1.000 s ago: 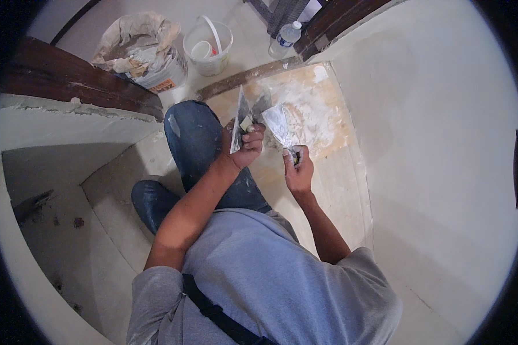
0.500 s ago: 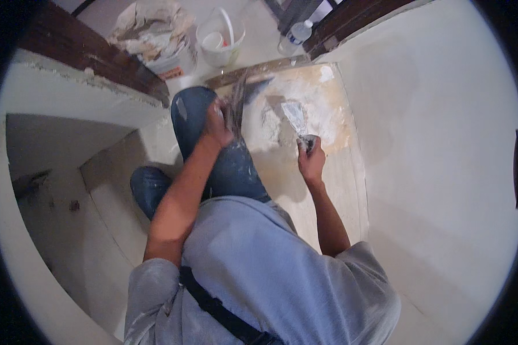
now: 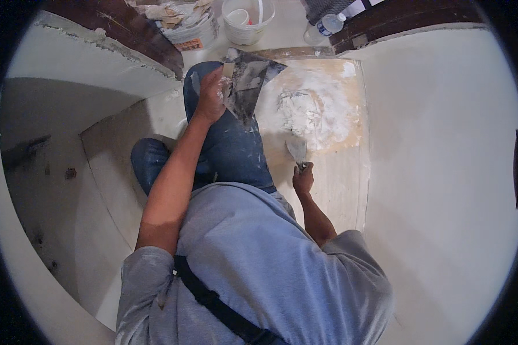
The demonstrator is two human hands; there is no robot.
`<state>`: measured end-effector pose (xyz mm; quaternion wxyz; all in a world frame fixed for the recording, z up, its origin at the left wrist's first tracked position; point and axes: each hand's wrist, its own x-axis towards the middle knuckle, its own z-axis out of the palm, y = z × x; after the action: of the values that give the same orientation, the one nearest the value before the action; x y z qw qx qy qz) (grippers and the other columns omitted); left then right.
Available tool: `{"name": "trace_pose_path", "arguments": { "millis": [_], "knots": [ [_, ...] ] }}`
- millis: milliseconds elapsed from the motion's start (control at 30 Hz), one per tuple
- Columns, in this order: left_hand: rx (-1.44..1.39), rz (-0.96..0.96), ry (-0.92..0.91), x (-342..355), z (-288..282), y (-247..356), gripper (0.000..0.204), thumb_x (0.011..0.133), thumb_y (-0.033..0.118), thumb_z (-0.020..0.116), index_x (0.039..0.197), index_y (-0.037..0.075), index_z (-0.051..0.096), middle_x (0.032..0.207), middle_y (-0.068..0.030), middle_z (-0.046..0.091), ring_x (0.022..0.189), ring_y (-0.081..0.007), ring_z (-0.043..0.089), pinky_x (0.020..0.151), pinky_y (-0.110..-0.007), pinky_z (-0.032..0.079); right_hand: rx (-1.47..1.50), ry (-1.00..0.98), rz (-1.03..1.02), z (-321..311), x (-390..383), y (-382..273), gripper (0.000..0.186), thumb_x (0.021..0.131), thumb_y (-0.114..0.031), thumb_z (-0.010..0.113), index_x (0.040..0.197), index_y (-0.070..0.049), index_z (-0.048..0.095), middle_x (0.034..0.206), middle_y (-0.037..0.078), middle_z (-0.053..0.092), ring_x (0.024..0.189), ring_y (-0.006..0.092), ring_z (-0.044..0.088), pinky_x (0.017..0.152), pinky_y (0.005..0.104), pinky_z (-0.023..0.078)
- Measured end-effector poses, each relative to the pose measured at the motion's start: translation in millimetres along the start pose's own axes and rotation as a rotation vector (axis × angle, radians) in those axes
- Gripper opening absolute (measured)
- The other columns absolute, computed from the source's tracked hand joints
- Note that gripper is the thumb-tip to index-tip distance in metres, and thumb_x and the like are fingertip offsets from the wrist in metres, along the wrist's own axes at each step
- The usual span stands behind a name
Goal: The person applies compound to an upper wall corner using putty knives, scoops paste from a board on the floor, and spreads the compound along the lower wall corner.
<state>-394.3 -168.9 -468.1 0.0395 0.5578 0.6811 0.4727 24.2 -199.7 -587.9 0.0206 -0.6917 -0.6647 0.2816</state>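
Observation:
My left hand (image 3: 211, 98), over my bent knee, is closed round the handle side of a wide, flat plastering trowel (image 3: 250, 83). The dark grey blade is turned face up and smeared with pale plaster. Closed on a putty knife (image 3: 297, 148), my right hand (image 3: 303, 179) is low over the board, with the blade pointing away from me. Just beyond that blade lies a spread heap of white plaster (image 3: 305, 112), part wet and part powdery. It rests on a yellowish board (image 3: 351, 129).
A translucent bucket (image 3: 248, 35) with a white cup inside stands at the far edge. Beside it are a larger bucket with a crumpled paper sack (image 3: 181, 17) and a plastic bottle (image 3: 330, 25). A white wall (image 3: 431, 144) rises on the right, a low ledge (image 3: 92, 49) on the left.
My right hand has drawn the putty knife back toward me, off the plaster heap. The trowel in my left hand has turned from edge-on to show its broad face. The view has shifted slightly.

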Motion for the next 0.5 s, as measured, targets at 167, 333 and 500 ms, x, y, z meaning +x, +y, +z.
{"name": "trace_pose_path", "arguments": {
  "millis": [167,333,500],
  "knots": [
    [0.028,0.028,-0.014,2,-3,-2,0.057,0.065,-0.004,0.07,0.119,-0.003,0.053,0.118,-0.0174,0.056,0.105,-0.0328,0.053,0.094,-0.04,0.041,0.013,0.148,-0.105,29,54,-49,0.038,0.081,-0.021,0.066,0.107,-0.006,0.042,0.089,0.022,0.065,0.085,0.0417,0.063,0.072,0.0498,0.047],
    [-0.065,-0.007,0.014,1,4,-3,0.056,0.065,-0.009,0.065,0.12,-0.004,0.053,0.114,-0.017,0.058,0.099,-0.0323,0.056,0.092,-0.038,0.043,-0.025,0.15,0.02,27,81,-64,0.041,0.079,-0.024,0.068,0.105,-0.004,0.043,0.088,0.022,0.064,0.085,0.043,0.062,0.072,0.0501,0.047],
    [-0.022,-0.001,-0.076,-5,0,-20,0.058,0.058,0.01,0.081,0.11,0.002,0.056,0.125,-0.0201,0.053,0.112,-0.0348,0.052,0.098,-0.041,0.038,0.07,0.134,-0.037,-3,117,-64,0.039,0.072,-0.026,0.074,0.098,-0.002,0.056,0.085,0.019,0.065,0.08,0.0356,0.064,0.072,0.044,0.049]
  ]
}}
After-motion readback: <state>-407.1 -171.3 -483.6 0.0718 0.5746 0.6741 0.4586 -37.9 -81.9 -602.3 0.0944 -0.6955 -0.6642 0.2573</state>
